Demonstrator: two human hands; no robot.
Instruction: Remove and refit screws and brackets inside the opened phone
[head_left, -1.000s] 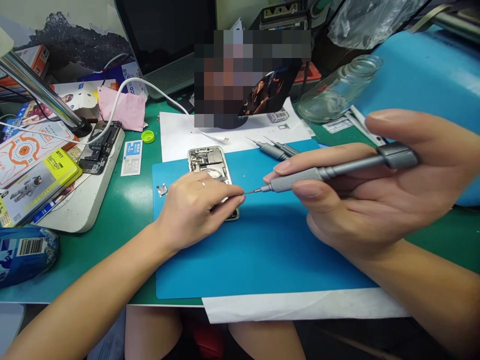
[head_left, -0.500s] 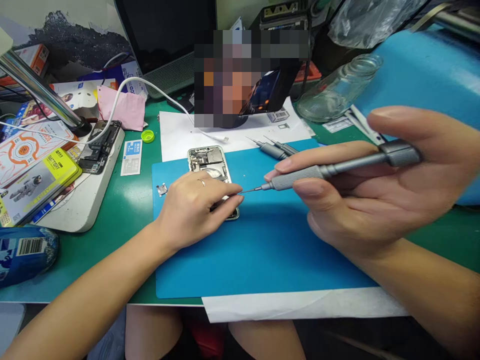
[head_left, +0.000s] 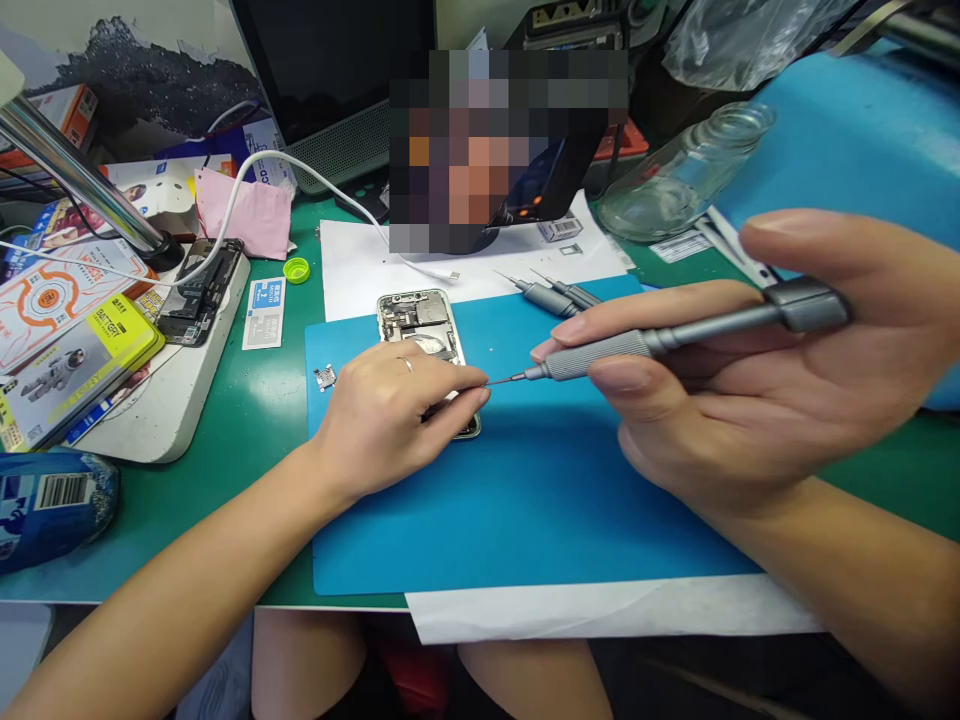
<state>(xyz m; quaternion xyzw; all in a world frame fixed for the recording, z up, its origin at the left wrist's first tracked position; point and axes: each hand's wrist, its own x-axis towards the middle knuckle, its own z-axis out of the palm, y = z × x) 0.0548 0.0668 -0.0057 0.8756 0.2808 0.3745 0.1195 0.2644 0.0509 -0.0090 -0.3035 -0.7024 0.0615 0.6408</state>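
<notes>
The right hand (head_left: pixel 757 415) is holding a slim grey screwdriver (head_left: pixel 596 357) nearly level, while the left hand (head_left: pixel 394 415) is bringing thumb and forefinger together at its thin tip — just above an opened phone (head_left: pixel 427 308) that is lying on a blue mat (head_left: pixel 525 510). A small metal part (head_left: pixel 325 377) is resting on the mat beside the left hand, and two more screwdrivers (head_left: pixel 550 298) are lying near its far edge. Across the green bench (head_left: pixel 199 490), a white cable (head_left: pixel 259 156) is looping past a pink cloth (head_left: pixel 251 215) — and a glass jar (head_left: pixel 675 185) is sitting beyond the right hand.
</notes>
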